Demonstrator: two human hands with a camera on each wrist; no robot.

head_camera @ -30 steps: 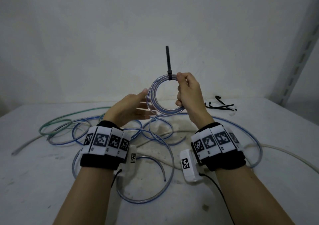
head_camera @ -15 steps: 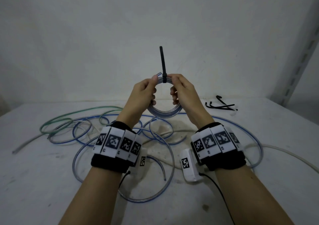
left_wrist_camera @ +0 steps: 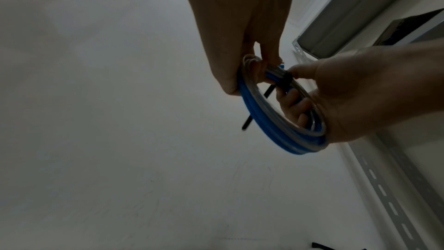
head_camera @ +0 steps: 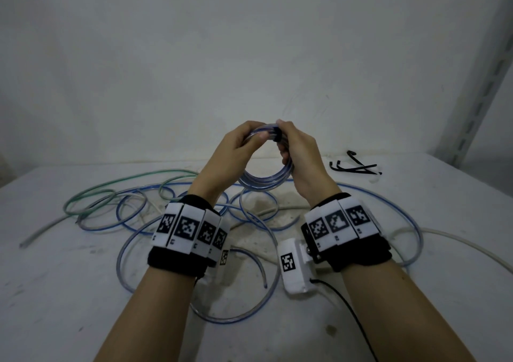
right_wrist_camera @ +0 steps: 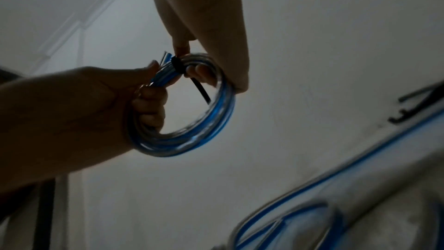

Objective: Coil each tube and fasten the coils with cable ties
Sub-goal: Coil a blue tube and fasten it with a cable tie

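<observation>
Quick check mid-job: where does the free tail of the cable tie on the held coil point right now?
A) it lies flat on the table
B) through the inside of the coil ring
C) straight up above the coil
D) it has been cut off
B: in both wrist views the cable tie's tail crosses the opening of the coil, which the left hand and right hand hold above the table.

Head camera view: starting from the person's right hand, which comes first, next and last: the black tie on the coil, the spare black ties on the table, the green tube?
From the right hand:
1. Black tie, at its fingertips on top of the held coil.
2. Spare black ties, on the table to its right.
3. Green tube, far left on the table.
</observation>
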